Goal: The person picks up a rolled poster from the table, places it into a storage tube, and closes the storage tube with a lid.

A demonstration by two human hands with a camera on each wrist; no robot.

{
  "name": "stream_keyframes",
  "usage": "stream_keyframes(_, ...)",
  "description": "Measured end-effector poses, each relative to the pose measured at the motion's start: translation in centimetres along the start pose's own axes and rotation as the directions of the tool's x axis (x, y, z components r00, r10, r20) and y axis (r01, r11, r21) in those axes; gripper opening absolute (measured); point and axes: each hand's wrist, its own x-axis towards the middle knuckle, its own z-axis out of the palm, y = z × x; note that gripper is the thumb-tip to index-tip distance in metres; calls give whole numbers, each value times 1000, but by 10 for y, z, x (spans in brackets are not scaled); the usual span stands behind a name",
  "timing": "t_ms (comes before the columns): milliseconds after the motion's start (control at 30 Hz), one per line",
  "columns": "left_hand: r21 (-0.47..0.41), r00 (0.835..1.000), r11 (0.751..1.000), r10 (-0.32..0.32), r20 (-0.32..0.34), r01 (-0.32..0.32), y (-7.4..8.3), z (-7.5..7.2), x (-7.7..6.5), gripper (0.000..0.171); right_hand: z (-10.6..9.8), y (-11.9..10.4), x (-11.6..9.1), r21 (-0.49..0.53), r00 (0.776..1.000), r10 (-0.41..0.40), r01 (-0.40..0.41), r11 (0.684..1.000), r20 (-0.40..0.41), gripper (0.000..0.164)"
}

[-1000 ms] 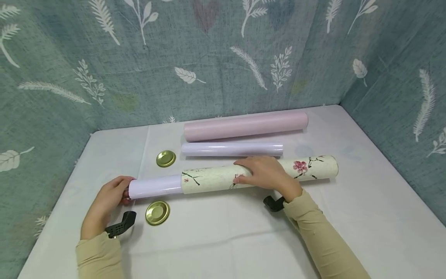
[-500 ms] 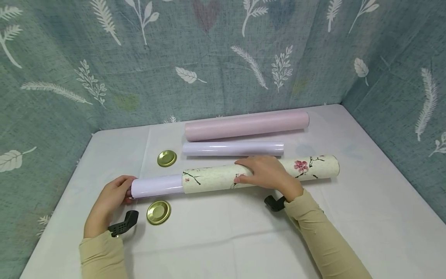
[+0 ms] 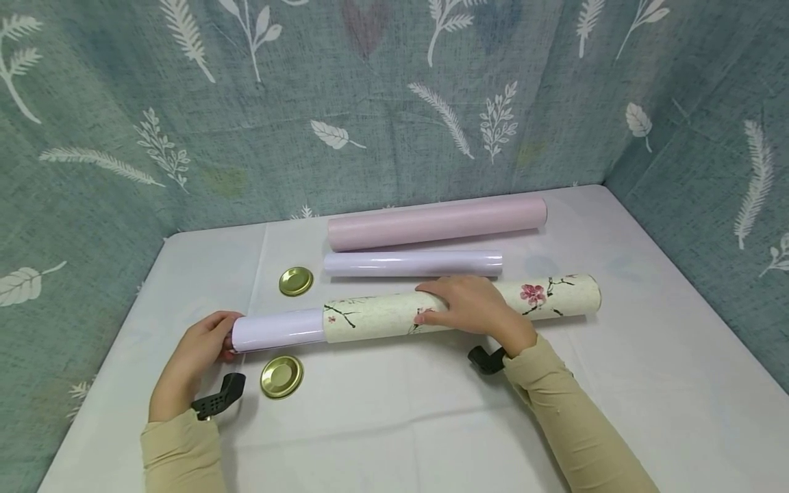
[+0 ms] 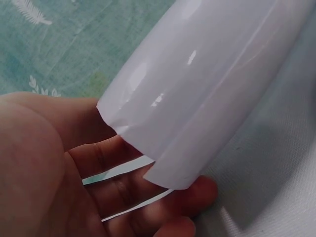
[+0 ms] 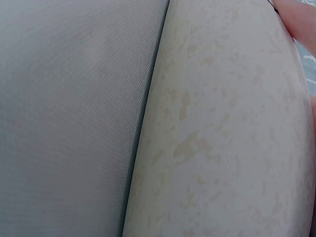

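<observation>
A glossy pale-lilac paper roll (image 3: 280, 330) sticks out of the left end of a cream tube with a plum-blossom pattern (image 3: 370, 317). My left hand (image 3: 198, 346) holds the roll's outer left end, fingers curled about its edge. In the left wrist view, the roll (image 4: 197, 89) shows an overlapping seam and a small crease at its rim, with the fingers (image 4: 116, 195) spread below and behind that rim. Across the middle of the tube lies my right hand (image 3: 468, 305), gripping from above. The right wrist view shows the tube's mottled surface (image 5: 217, 128) close up.
Behind the tube lie a second lilac roll (image 3: 413, 263) and a longer pink tube (image 3: 437, 224). Two gold metal lids rest at the left: one lid (image 3: 296, 281) beyond the held roll, another lid (image 3: 281, 376) on its near side. Leaf-patterned cloth (image 3: 394, 109) backs the white table (image 3: 394, 438).
My left hand has shifted very slightly right against the roll's end. The right hand and the patterned tube hold nearly the same place.
</observation>
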Motion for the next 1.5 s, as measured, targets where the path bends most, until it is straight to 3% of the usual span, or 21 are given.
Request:
stream_keyframes(167, -10, 1000, 1000, 10, -22, -10, -37, 2, 27, 70, 0, 0, 0, 10, 1000, 0, 0, 1000, 10, 67)
stream_keyframes(267, -3, 999, 1000, -16, -29, 16, -44, 2, 32, 77, 0, 0, 0, 13, 1000, -3, 3, 1000, 10, 67)
stream_keyframes(400, 1, 999, 999, -38, -14, 38, -37, 2, 26, 76, 1, 1, 0, 13, 1000, -11, 11, 1000, 5, 67)
stream_keyframes(633, -39, 999, 999, -24, 22, 25, -18, 4, 9, 71, 1, 2, 0, 0, 1000, -9, 9, 1000, 5, 67)
stream_keyframes(933, -22, 999, 999, 29, -13, -30, -33, 2, 25, 71, 0, 1, 2, -15, 1000, -12, 12, 1000, 0, 68)
stream_keyframes(1067, -9, 1000, 1000, 23, -16, -23, -36, 0, 29, 69, 0, 1, 1, -11, 1000, -9, 9, 1000, 4, 68)
stream_keyframes(1300, -1, 1000, 1000, -19, -9, 19, -30, 1, 26, 72, 0, 1, 1, 1, 1000, -12, 12, 1000, 11, 67)
stream_keyframes(1500, -52, 1000, 999, -6, 12, 7, -23, 4, 20, 72, 1, 1, 1, -1, 1000, -10, 10, 1000, 7, 67)
